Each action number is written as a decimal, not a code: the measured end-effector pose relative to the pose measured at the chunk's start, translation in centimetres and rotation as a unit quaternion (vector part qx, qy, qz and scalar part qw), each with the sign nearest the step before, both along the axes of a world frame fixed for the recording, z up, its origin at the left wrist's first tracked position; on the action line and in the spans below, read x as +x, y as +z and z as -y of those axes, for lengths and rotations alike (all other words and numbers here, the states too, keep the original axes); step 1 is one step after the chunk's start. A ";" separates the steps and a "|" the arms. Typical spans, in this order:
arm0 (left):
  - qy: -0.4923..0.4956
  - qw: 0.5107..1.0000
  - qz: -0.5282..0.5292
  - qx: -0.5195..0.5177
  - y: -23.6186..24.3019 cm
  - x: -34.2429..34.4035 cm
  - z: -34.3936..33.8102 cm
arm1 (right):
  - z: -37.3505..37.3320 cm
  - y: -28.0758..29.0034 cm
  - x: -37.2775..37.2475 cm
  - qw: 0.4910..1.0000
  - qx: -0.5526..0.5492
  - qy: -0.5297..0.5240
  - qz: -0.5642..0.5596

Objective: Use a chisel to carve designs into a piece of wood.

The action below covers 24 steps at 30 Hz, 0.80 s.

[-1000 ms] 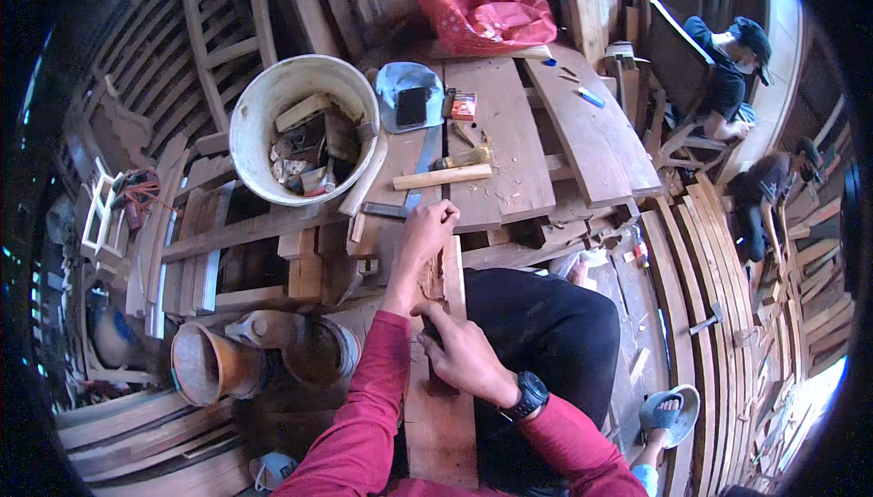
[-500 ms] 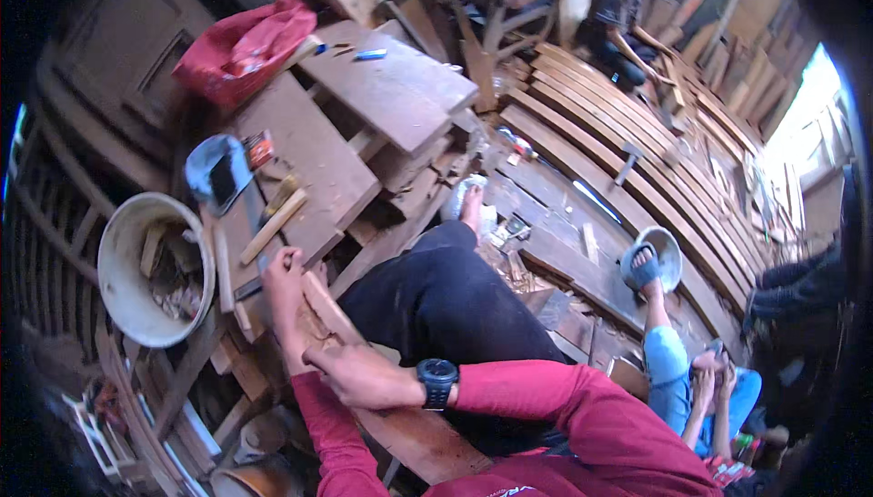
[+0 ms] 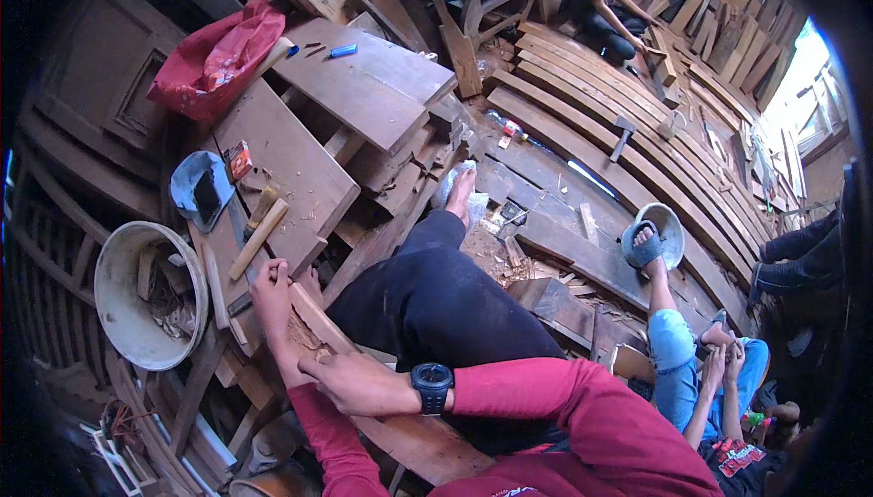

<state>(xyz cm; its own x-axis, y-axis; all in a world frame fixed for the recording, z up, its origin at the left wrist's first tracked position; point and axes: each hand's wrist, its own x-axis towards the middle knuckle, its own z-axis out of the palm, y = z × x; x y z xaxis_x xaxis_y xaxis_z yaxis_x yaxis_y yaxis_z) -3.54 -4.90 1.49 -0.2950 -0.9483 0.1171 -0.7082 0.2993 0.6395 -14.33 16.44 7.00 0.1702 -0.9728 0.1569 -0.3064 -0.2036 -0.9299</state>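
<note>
While a pale bucket (image 3: 116, 283) stands beyond the left hand on its outer side, a blue container (image 3: 186, 183) with a dark flat object in it sits nearer, above that hand. A wooden stick (image 3: 259, 240) lies just past its knuckles. The left hand (image 3: 270, 286) is narrow, fingers curled in, by the far end of a wooden board (image 3: 423, 445); whether it grips anything I cannot tell. The board slants from there beneath the right hand toward the person's body, roughly hollowed between the hands. The right hand (image 3: 362, 383), a black watch (image 3: 432, 388) at its wrist, rests over the board with fingers bent, their hold hidden. Well to its right are a hammer (image 3: 622, 138), then another person's hands (image 3: 725, 361), held together.
</note>
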 end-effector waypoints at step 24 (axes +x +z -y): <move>0.032 0.999 0.014 -0.027 -0.4 -0.6 -0.3 | 2.3 1.5 -2.7 0.997 0.068 0.036 0.009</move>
<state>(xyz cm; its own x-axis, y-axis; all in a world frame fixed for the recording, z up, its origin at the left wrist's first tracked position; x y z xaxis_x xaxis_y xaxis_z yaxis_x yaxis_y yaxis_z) -4.16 -4.62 1.05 -0.2384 -0.9576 0.1618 -0.7442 0.2871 0.6031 -17.07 14.19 8.55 0.2379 -0.9709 0.0275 -0.2792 -0.0955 -0.9555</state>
